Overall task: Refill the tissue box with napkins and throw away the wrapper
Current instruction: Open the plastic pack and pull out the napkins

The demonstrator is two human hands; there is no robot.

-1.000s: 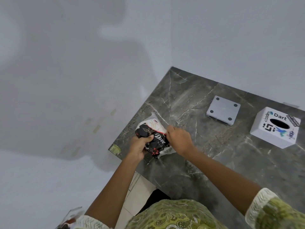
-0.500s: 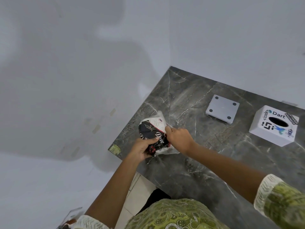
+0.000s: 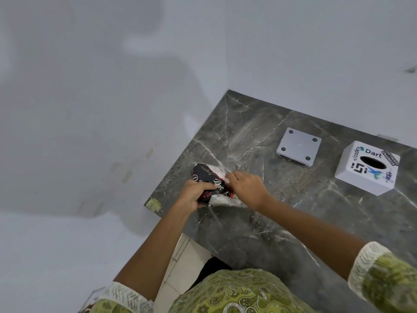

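A black-and-white napkin pack [image 3: 208,177] in a crinkled plastic wrapper lies near the left edge of the dark marble table [image 3: 282,218]. My left hand [image 3: 194,194] grips its near left side. My right hand [image 3: 247,188] pinches the wrapper at the pack's right end. A white cube tissue box [image 3: 367,169] with stickers and an oval slot on top stands at the far right, well away from both hands. Its square grey base plate [image 3: 299,146] lies separately to the box's left, feet up.
White walls meet behind the table's far left corner. The table's left edge drops to a pale tiled floor [image 3: 187,263]. A small green sticker [image 3: 154,204] marks the near left corner. My green patterned clothing fills the bottom of the view.
Both hands have kept hold of the pack and twisted it slightly; the wrapper looks more crumpled and pulled toward the right.
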